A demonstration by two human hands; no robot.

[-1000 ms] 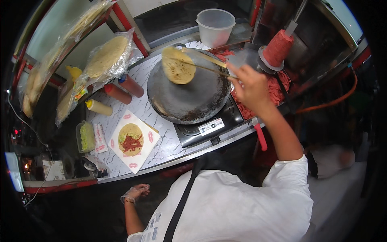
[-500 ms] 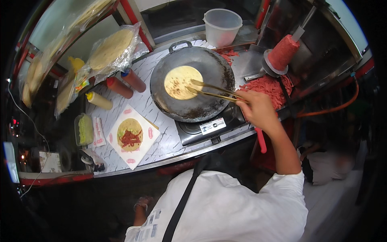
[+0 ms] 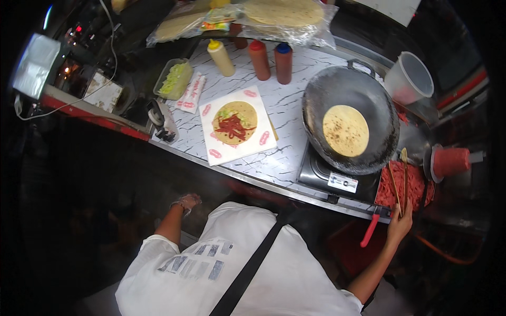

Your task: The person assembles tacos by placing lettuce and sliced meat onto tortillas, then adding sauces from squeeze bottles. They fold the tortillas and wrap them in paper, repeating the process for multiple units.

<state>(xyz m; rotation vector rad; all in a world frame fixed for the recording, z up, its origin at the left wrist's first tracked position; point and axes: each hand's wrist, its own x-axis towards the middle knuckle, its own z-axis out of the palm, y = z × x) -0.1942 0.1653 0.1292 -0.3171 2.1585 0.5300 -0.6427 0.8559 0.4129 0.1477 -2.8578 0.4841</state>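
Gold-coloured tongs (image 3: 405, 176) are gripped in my right hand (image 3: 400, 225), their tips over the shredded reddish meat (image 3: 416, 184) beside the stove. A round flatbread (image 3: 345, 130) with brown spots lies in the dark pan (image 3: 316, 89), to the left of the tongs. My left hand (image 3: 187, 201), in a clear plastic glove, hangs below the counter edge with fingers loosely apart and nothing seen in it. On white printed paper (image 3: 261, 108) at the middle of the counter lies another flatbread (image 3: 252, 113), topped with shredded greens and red sauced strips (image 3: 234, 128).
Behind the paper stand a yellow-capped bottle (image 3: 221, 59), a red-capped bottle (image 3: 259, 62) and a blue-capped bottle (image 3: 283, 64). A tub of shredded greens (image 3: 174, 79) sits at left. A red-handled knife (image 3: 370, 230) juts past the front edge. The meat spit (image 3: 452, 161) and white bucket (image 3: 408, 79) are at right.
My right hand has taken the tongs off the flatbread in the pan and over to the shredded meat. The view has swung, and my gloved left hand now shows more fully.
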